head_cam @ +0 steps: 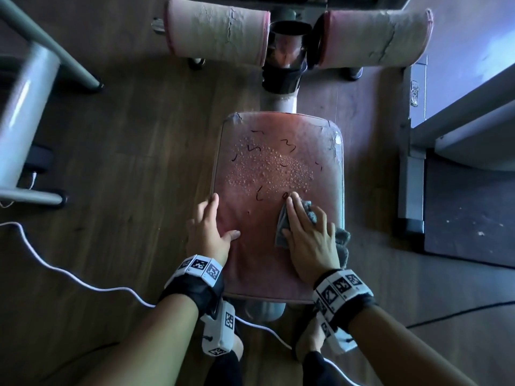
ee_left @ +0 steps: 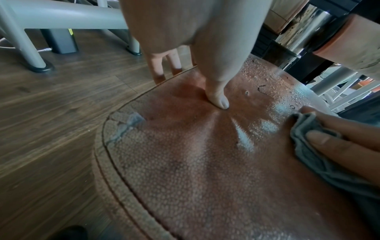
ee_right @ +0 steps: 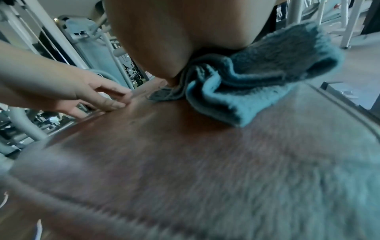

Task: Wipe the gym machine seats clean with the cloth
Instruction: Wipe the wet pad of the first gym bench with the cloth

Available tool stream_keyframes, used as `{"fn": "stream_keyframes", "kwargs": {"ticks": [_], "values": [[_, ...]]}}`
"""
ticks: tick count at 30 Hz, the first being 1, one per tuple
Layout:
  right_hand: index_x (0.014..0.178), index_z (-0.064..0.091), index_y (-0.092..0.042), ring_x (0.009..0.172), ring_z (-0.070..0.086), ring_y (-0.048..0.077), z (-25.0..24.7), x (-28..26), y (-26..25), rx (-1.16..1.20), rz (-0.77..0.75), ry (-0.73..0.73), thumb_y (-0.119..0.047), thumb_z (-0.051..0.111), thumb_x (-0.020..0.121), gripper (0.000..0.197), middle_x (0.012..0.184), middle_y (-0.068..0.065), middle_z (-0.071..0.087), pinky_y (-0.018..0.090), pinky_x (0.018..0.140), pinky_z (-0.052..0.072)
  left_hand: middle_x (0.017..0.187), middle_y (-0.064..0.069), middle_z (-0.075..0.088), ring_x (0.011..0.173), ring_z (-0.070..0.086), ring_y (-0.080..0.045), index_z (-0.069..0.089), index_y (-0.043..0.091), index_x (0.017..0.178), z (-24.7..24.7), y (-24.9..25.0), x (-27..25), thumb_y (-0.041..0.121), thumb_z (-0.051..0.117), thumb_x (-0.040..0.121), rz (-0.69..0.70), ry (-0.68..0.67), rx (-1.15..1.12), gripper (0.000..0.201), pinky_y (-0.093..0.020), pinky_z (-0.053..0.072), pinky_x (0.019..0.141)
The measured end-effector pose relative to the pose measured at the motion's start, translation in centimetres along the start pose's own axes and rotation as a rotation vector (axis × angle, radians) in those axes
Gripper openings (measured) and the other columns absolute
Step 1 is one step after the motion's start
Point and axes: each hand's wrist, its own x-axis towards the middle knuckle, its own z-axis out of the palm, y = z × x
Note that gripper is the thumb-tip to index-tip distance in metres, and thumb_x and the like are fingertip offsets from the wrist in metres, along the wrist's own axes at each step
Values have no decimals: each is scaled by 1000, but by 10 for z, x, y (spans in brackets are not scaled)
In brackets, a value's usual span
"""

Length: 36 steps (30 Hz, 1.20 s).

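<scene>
A worn reddish seat pad fills the middle of the head view. Water droplets and black scribble marks cover its far half. My right hand lies flat on a folded grey cloth and presses it onto the seat's right side, fingertips just short of a mark. The cloth bunches out from under the palm towards the seat's right edge. My left hand rests open on the seat's left edge, its thumb pressing the pad and its fingers hanging over the side.
Two cracked pink roller pads flank a chrome post beyond the seat. A grey machine frame stands at left, another machine at right. A white cable trails across the wood floor.
</scene>
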Motion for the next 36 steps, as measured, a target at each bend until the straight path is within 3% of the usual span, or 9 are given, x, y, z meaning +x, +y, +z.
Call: {"fn": "stream_keyframes", "kwargs": {"ticks": [7, 14, 20, 23, 25, 27, 29, 32, 36], "values": [[153, 25, -19, 129, 34, 29, 5, -5, -5, -40, -70, -28, -38, 53, 93, 69, 161, -8, 17, 46, 90, 44, 143, 3, 40, 119, 46, -31, 37, 24, 148, -4, 5, -1, 17, 88, 63, -10, -18, 28, 99, -41, 40, 99], [155, 17, -20, 131, 28, 29, 2, 9, -17, 23, 29, -22, -34, 48, 95, 69, 162, -9, 9, 46, 98, 37, 142, 0, 39, 122, 47, -31, 38, 21, 148, -3, 2, 0, 16, 89, 61, 6, -24, -3, 101, -43, 40, 105], [153, 23, -20, 131, 32, 27, -2, 2, -7, -27, -101, -85, -38, 48, 94, 67, 162, -9, 16, 46, 92, 45, 144, -2, 40, 121, 46, -32, 38, 20, 148, -5, 6, -1, 16, 88, 64, -4, -32, 21, 98, -40, 38, 105], [155, 18, -21, 142, 20, 25, -9, 20, 2, -36, -86, -91, -38, 44, 97, 65, 162, -9, 10, 47, 102, 37, 144, -3, 39, 124, 46, -32, 37, 20, 148, -4, 4, 0, 16, 88, 63, 4, -35, 7, 100, -44, 39, 106], [155, 12, -19, 150, 0, 25, -7, 24, -2, 20, -31, -84, -33, 42, 99, 65, 163, -7, 4, 47, 116, 22, 144, -3, 39, 123, 46, -32, 37, 20, 148, -4, 3, 0, 16, 88, 63, 2, -30, 14, 100, -45, 40, 105], [156, 9, -15, 149, -12, 27, -1, 20, -11, 79, -11, -98, -28, 40, 99, 66, 164, -3, -1, 47, 121, 7, 143, -4, 40, 122, 47, -33, 37, 20, 148, -4, 4, -1, 16, 88, 63, 9, -25, 19, 100, -44, 40, 105], [155, 10, -11, 149, -10, 29, 8, 9, -15, 64, -81, -125, -29, 36, 98, 66, 163, 1, -1, 48, 121, 6, 144, -4, 40, 119, 47, -34, 37, 20, 149, -5, 5, -1, 17, 87, 64, 7, -24, 41, 99, -44, 39, 104], [155, 12, -11, 150, -1, 26, 10, 2, -3, -22, -204, -164, -35, 34, 97, 66, 163, 1, 3, 47, 121, 14, 143, -4, 40, 118, 46, -35, 36, 21, 149, -3, 4, 0, 17, 87, 64, 0, -24, 49, 99, -44, 38, 104], [156, 6, -15, 150, -5, 23, 1, 26, 13, -39, -177, -150, -37, 36, 100, 67, 164, 0, -2, 46, 121, 7, 141, -3, 41, 119, 46, -33, 37, 22, 149, -1, 0, 0, 18, 88, 63, 1, -22, 30, 100, -45, 39, 104]]}}
